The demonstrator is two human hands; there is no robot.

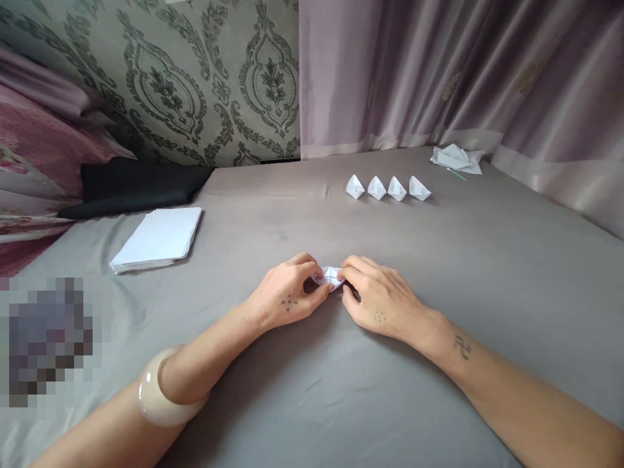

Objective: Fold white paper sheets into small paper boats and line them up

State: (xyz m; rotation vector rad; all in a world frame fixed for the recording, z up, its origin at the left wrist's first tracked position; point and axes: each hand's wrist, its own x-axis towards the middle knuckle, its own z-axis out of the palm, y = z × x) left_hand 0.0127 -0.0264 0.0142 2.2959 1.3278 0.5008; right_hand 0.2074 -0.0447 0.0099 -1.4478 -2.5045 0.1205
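With my left hand (291,292) and right hand (385,296) nearly closed, I am gripping the opposite ends of one folded paper (331,275) just above or on the grey surface (302,403). I am judging it light, thin, crease-prone; I am favouring its layered edges for hold. Outward, I am counting four folded paper shapes (396,188), one paper stack (158,234), one loose paper pile (453,158).

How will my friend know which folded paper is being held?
On the grey sheet, find where the left hand and right hand nearly meet. Between them is the small white folded paper, held, while four others stand in a row, untouched.
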